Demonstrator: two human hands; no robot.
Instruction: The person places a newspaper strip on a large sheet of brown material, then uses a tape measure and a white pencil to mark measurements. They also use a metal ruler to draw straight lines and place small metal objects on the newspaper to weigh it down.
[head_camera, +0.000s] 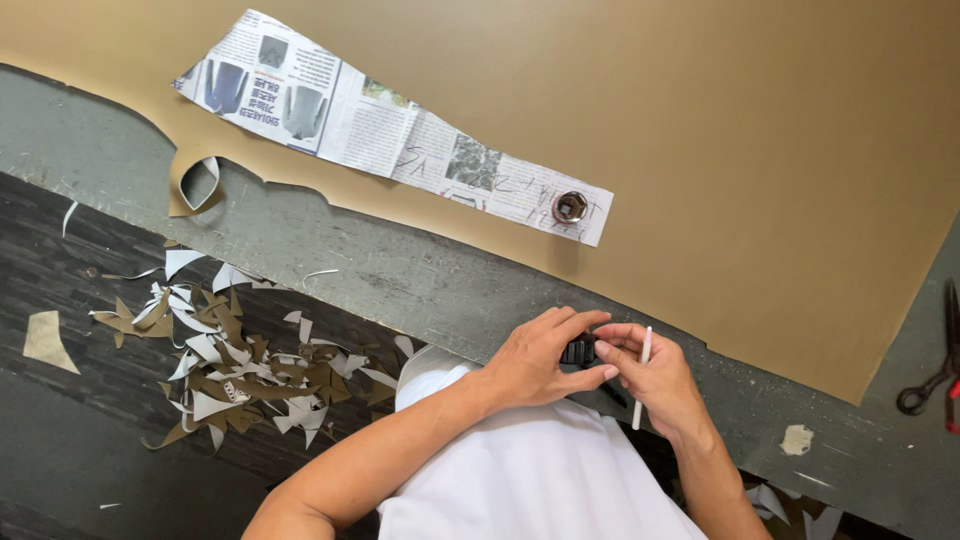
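At lower left of the frame, a heap of brown and white offcut scraps (235, 365) lies on the dark floor. Up top, a long newspaper pattern piece (390, 125) rests on the tan sheet of leather-like material (720, 150), pinned by a small round metal weight (570, 207). At lower centre, my left hand (535, 360) pinches a small black object (578, 350); my right hand (650, 380) pinches it too, with a thin white marking stick (641, 375) tucked between its fingers. I could drop the stick off the grey table (420, 280).
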